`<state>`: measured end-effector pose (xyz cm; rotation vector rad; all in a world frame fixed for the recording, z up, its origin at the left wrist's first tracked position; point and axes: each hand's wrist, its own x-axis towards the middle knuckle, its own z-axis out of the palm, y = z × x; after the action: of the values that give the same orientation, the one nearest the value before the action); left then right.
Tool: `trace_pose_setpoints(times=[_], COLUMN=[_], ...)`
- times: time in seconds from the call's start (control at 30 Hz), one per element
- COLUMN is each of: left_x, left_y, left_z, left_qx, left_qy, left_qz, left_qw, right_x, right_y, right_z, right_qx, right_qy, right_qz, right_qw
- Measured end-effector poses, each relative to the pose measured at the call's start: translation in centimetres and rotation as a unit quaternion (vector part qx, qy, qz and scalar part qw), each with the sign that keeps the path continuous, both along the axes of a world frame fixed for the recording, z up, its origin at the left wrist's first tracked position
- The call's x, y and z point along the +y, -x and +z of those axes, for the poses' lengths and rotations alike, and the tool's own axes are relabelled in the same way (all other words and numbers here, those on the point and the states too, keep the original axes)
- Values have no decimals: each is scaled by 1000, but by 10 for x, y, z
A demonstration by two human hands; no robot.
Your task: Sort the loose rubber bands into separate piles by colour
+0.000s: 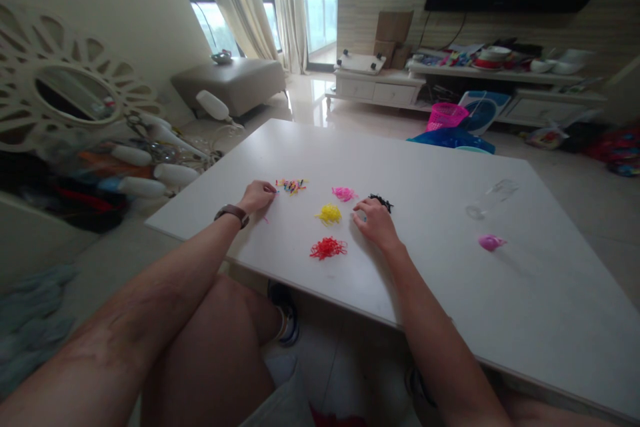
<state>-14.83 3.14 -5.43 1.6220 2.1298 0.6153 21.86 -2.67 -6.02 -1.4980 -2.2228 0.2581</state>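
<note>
As the left hand (nearly closed) and right hand (half-open), contents indeterminable, adjoin the mixed pile and black pile within the near edge of the table, finger drag can scatter strands.

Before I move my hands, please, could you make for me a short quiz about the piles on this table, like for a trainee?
1. Which pile lies nearest to the person's legs?
a) the yellow pile
b) the red pile
c) the pink pile
2. True or false: the left hand is beside the mixed-colour pile.
3. Fill in the missing word: the right hand is nearest to the ____ pile.

Key: 1. b; 2. true; 3. black
</note>
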Motion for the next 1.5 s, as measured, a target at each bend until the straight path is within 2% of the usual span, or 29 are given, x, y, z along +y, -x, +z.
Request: trace_pose_setpoints(times=[0.33,0.57,0.77,1.0,1.23,1.33,1.5], left_x=[-3,-6,-2,2,0,0,-6], left_y=[-5,-29,-45,-48,-46,-46,-64], left_z=[9,11,8,2,8,12,24], left_qx=[-17,-21,-12,8,8,-32,-126], left_qy=[-44,-46,-42,-28,-25,-26,-9], left_qz=[15,-24,-52,-55,-68,-96,-201], left_qw=[999,998,998,998,997,994,972], right_x=[-1,-1,-1,-2,-4,-4,-6], right_y=[1,0,-1,0,1,2,5], right_z=[1,0,-1,1,3,5,7], right_qx=[4,4,0,5,8,12,44], right_qy=[-2,-1,-1,2,2,5,0], right_qz=[-1,2,3,5,3,1,29], right_qw=[1000,1000,1000,1000,1000,1000,999])
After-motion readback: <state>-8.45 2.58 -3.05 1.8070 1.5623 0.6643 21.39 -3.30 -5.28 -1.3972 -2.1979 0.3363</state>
